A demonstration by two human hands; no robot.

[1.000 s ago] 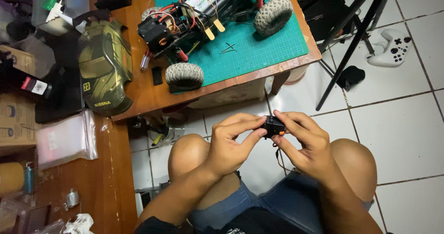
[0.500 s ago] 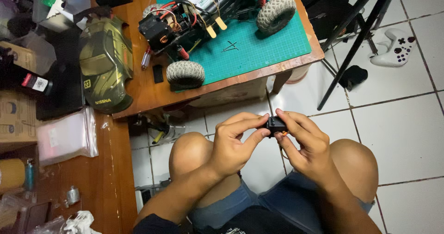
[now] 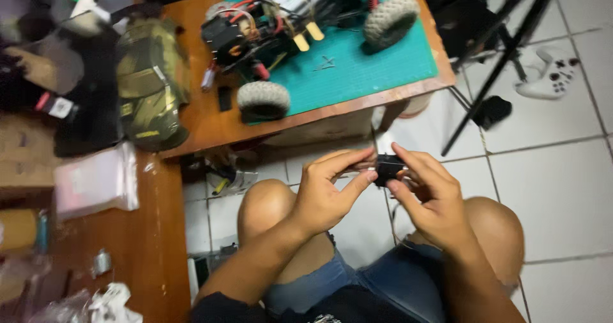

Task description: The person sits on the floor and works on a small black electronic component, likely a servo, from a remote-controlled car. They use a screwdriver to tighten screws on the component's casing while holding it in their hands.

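Above my knees, my left hand [image 3: 332, 192] and my right hand [image 3: 428, 195] both pinch a small black boxy part [image 3: 387, 168] with a thin dark wire hanging below it. The fingertips of both hands meet around the part, hiding most of it. On the wooden table ahead sits a model car chassis [image 3: 300, 16] with knobby grey tyres and exposed red wiring, resting on a green cutting mat [image 3: 370, 67].
A camouflage-painted car body shell [image 3: 150, 80] lies left of the chassis. A clear plastic bag [image 3: 96, 179] and clutter cover the wooden desk [image 3: 150, 233] at left. A black tripod leg [image 3: 495, 74] and a white game controller [image 3: 549, 74] stand on the white tiled floor at right.
My hands stay together on the small black part with only slight finger shifts. The view has drifted a little; the chassis and table sit slightly higher in the frame.
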